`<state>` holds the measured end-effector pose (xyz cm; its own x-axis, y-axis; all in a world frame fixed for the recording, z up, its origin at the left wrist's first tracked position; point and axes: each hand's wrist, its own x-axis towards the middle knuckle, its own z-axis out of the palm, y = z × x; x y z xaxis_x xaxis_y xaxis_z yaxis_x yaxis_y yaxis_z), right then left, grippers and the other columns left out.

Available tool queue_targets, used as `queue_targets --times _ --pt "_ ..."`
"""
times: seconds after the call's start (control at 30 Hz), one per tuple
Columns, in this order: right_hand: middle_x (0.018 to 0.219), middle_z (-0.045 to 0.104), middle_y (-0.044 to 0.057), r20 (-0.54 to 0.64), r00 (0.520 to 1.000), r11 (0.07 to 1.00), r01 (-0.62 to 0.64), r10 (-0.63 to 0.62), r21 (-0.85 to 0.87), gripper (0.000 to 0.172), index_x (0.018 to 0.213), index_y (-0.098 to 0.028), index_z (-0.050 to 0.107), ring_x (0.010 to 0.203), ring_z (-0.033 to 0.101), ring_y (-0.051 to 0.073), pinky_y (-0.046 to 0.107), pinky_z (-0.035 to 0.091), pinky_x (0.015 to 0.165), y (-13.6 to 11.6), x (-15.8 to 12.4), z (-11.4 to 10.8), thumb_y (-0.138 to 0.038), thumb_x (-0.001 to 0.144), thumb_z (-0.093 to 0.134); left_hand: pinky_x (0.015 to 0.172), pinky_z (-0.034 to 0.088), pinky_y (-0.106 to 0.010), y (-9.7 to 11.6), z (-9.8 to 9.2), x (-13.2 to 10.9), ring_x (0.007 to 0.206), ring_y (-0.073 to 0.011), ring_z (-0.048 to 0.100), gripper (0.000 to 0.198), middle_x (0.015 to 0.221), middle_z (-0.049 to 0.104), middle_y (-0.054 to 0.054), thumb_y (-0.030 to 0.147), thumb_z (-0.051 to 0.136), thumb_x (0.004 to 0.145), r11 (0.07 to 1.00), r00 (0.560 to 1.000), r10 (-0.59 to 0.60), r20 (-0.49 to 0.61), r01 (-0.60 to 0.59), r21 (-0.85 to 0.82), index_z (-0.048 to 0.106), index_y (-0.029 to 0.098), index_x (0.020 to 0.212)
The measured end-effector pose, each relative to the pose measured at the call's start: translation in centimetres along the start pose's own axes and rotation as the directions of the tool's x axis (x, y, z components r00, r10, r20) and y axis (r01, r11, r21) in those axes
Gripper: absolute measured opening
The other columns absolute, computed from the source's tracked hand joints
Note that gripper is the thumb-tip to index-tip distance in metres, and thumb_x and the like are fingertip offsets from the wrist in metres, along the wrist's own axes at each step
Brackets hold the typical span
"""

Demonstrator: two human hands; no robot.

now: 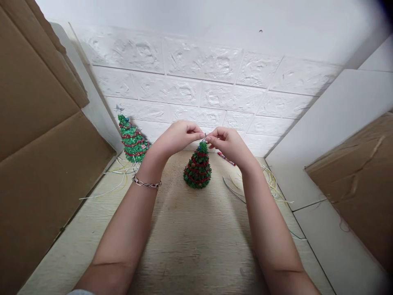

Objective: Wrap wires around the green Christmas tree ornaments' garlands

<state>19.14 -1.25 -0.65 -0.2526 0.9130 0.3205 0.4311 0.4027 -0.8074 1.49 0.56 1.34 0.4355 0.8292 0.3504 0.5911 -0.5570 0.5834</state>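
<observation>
the mini christmas tree (pixel 197 177) stands on the bench (pixel 190 241), red garland (pixel 201 163) and baubles (pixel 193 165) already on; left hand (pixel 179 137) and right hand (pixel 229 144) pinch the silver topper (pixel 204 140) at its tip, seemingly the 1 part unfinished.

No text is readable across the scene.
A slim red stick (pixel 226 159) lying on the tabletop (pixel 196 233) carries pale marks, too small to make out.
</observation>
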Motion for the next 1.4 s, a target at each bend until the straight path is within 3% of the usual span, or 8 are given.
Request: queue_targets --times 0.13,0.27,0.4,0.7,0.93,1.1,1.27,1.4 --pt "0.096 0.067 0.004 0.165 0.982 0.996 -0.085 0.087 -0.023 0.025 0.102 -0.018 0.064 0.076 0.059 0.012 0.025 0.047 0.068 0.9 -0.5 -1.4 -0.033 0.087 0.052 0.078 0.044 -0.03 0.2 -0.5 -0.4 0.088 -0.0174 0.06 0.022 0.096 0.07 -0.004 0.034 0.056 0.081 0.987 0.997 0.081 -0.001 -0.08 0.137 0.069 0.019 0.089" --pt "0.088 0.068 0.006 0.223 0.88 0.836 -0.277 0.418 -0.474 0.025 0.096 -0.014 0.067 0.069 0.059 0.013 0.024 0.044 0.062 2.6 -0.8 -2.9 -0.033 0.085 0.055 0.082 0.046 -0.032 0.5 -1.3 -1.0 0.097 -0.0194 0.06 0.035 0.116 0.065 -0.007 0.04 0.058 0.081 0.978 0.993 0.049 -0.108 -0.026 0.207 0.064 0.019 0.108" --pt "0.082 0.069 0.007 0.17 0.711 0.545 -0.34 0.682 -0.766 0.021 0.09 -0.012 0.07 0.071 0.061 0.015 0.025 0.043 0.062 4.7 -0.3 -3.1 -0.028 0.078 0.064 0.079 0.048 -0.032 1.3 -2.2 -1.8 0.09 -0.0183 0.061 0.029 0.107 0.068 -0.006 0.038 0.055 0.083 0.976 0.956 0.074 -0.283 -0.01 0.22 0.065 0.02 0.103" --pt "0.073 0.067 0.008 0.236 0.566 0.469 -0.312 0.79 -0.826 0.017 0.078 -0.01 0.069 0.063 0.061 0.015 0.026 0.046 0.058 7.7 0.3 -0.2 -0.026 0.073 0.069 0.069 0.046 -0.027 2.4 -2.7 -2.9 0.073 -0.0129 0.058 0.02 0.082 0.069 0.0 0.033 0.052 0.085 0.957 0.871 0.207 -0.445 -0.087 0.276 0.067 0.022 0.083" --pt "0.067 0.065 0.006 0.269 0.587 0.481 -0.24 0.763 -0.843 0.01 0.066 -0.011 0.068 0.069 0.063 0.019 0.028 0.048 0.064 8.7 0.7 1.4 -0.02 0.067 0.071 0.069 0.044 -0.028 2.6 -2.6 -3.1 0.069 -0.0125 0.055 0.021 0.074 0.066 0.001 0.033 0.05 0.086 0.951 0.851 0.251 -0.461 -0.127 0.283 0.065 0.022 0.077" --pt "0.06 0.061 0.003 0.372 0.628 0.613 -0.217 0.684 -0.76 0.012 0.057 -0.016 0.061 0.057 0.055 0.014 0.026 0.045 0.056 7.1 0.3 0.3 -0.021 0.067 0.065 0.072 0.044 -0.029 3.2 -2.7 -3.3 0.08 -0.0151 0.057 0.023 0.076 0.065 -0.001 0.034 0.048 0.087 0.977 0.885 0.197 -0.421 -0.14 0.162 0.064 0.022 0.078" --pt "0.061 0.056 -0.001 0.388 0.806 0.865 -0.278 0.446 -0.417 0.013 0.066 -0.018 0.058 0.053 0.045 0.009 0.023 0.037 0.051 3.1 -1.4 -4.2 -0.025 0.075 0.053 0.069 0.046 -0.028 4.7 -1.5 -3.4 0.083 -0.015 0.058 0.026 0.082 0.066 -0.001 0.036 0.046 0.088 0.986 0.917 0.166 -0.363 -0.163 0.04 0.067 0.021 0.086" --pt "0.062 0.055 -0.002 0.219 0.948 0.958 -0.181 0.23 -0.222 0.013 0.069 -0.019 0.058 0.054 0.044 0.009 0.023 0.034 0.051 -0.4 -4.1 -7.1 -0.027 0.078 0.055 0.074 0.048 -0.028 6.2 1.5 -3.2 0.093 -0.0162 0.061 0.03 0.101 0.068 -0.005 0.031 0.045 0.09 0.974 0.925 0.2 -0.323 -0.222 -0.035 0.062 0.02 0.112"
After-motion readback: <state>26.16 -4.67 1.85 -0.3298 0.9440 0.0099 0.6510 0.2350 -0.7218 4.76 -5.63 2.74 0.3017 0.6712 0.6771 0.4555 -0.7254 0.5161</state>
